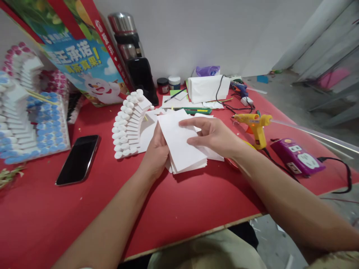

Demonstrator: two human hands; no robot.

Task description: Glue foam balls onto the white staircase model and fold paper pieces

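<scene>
A rectangular white card is tilted up in front of me, with more white sheets behind and under it. My left hand is closed around its left edge, the fingers hidden behind it. Over the card's right side is my right hand, thumb and index finger spread apart on or just above the surface; contact is hard to tell. Just left of the sheets stands a curved white piece with stepped slats and rows of cotton-bud tips along its outer side.
On the red table lie a phone, a yellow glue gun and a purple power strip with trailing cords. A green cutter lies behind the sheets. Blue-tipped craft pieces and a printed box stand left.
</scene>
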